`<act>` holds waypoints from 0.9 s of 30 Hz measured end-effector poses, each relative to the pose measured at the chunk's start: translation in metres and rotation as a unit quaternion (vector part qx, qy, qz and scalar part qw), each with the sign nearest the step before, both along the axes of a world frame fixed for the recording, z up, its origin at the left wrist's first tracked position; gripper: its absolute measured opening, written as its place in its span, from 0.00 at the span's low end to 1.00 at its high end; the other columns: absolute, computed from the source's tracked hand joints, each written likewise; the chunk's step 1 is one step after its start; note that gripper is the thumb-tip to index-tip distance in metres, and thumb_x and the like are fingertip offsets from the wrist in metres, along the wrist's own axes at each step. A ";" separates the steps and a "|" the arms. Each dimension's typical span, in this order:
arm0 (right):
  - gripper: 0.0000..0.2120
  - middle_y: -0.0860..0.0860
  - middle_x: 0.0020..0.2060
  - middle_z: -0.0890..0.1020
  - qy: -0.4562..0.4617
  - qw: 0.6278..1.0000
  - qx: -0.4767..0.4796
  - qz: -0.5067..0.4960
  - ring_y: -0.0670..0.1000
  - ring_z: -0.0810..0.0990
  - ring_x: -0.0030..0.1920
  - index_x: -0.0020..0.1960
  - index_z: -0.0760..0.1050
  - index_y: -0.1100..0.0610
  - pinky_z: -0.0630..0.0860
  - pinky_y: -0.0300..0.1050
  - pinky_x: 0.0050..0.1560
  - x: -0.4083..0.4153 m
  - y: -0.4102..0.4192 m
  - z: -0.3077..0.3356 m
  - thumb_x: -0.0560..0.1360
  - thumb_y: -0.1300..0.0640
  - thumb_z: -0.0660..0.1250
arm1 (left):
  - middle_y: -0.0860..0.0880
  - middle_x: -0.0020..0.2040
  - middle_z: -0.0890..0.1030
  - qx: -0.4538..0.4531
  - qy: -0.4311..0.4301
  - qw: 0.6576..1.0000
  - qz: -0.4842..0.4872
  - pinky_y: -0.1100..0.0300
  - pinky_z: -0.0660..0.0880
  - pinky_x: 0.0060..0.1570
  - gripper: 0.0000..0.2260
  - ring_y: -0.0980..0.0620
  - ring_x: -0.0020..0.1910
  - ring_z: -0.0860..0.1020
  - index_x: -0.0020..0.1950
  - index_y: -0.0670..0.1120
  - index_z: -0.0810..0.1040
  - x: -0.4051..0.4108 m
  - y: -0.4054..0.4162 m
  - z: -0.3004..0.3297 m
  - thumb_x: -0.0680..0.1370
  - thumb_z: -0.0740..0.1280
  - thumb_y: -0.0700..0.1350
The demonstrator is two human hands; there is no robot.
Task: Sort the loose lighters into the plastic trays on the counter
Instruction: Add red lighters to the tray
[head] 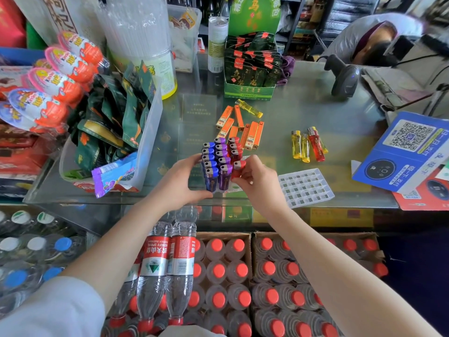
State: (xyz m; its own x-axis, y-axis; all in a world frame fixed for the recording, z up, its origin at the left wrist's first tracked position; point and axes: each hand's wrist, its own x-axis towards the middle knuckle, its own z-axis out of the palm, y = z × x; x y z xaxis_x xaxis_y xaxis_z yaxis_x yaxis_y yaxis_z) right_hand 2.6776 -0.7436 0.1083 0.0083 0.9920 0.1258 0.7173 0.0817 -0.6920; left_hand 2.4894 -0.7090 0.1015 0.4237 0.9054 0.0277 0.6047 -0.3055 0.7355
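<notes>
The left hand (183, 177) is wrapped around the left side of the tray (232, 188) that stands near the front edge of the glass counter (315, 98). Fingers sit on the far side and the thumb is low at the front, so the hand grips the tray and keeps it from sliding. The wrist is bent up a little and the arm reaches in from below.

In the tray stand rows of lighters: the blue lighters (209, 164) on the left, the purple lighters (224, 164) in the middle and the red lighters (235, 148) at the back right. They are packed tight. If the left hand squeezes or tips the tray, I think the whole bunch could lean and fall like dominoes.

The right hand (255, 178) pinches one red lighter (238, 169) at the tray's right front side. It looks like it is going into a slot. If it goes in crooked, it could jam or knock the ones beside it.

Behind the tray lie the orange lighters (243, 128), still loose. Further right lie the yellow lighters (301, 145) with one loose red one. The empty tray (305, 187) sits to the right of the hand, close to the edge, where an elbow could bump it off.
</notes>
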 end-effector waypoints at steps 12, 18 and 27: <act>0.14 0.49 0.47 0.80 -0.168 0.985 0.000 0.047 0.51 0.74 0.50 0.49 0.76 0.58 0.72 0.44 0.42 0.015 0.017 0.003 0.70 0.49 0.70 | 0.54 0.63 0.73 -0.022 0.014 1.000 0.002 0.56 0.68 0.59 0.33 0.55 0.61 0.71 0.66 0.53 0.66 0.000 0.009 -0.003 0.64 0.75 0.50; 0.08 0.52 0.47 0.81 -0.047 0.997 0.030 -0.049 0.51 0.75 0.48 0.50 0.78 0.59 0.68 0.39 0.47 0.067 0.024 0.010 0.74 0.65 0.61 | 0.60 0.59 0.71 -0.024 0.009 1.000 -0.010 0.61 0.66 0.56 0.30 0.61 0.58 0.69 0.65 0.53 0.66 0.009 0.010 0.003 0.66 0.74 0.47; 0.13 0.63 0.58 0.73 -0.057 0.953 -0.047 -0.292 0.60 0.71 0.57 0.60 0.71 0.64 0.67 0.48 0.57 0.133 0.051 -0.003 0.78 0.62 0.56 | 0.62 0.57 0.69 -0.036 0.024 0.999 -0.009 0.64 0.63 0.55 0.32 0.63 0.56 0.67 0.66 0.52 0.65 0.025 0.012 0.013 0.66 0.75 0.46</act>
State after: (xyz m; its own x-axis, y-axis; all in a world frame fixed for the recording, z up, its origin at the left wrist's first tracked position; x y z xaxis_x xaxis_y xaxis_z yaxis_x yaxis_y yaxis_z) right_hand 2.8104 -0.6925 0.1056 0.5549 0.8290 0.0694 0.6921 -0.4138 -0.5914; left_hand 2.5147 -0.6975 0.1142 0.4398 0.8962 -0.0581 0.6340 -0.2641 0.7269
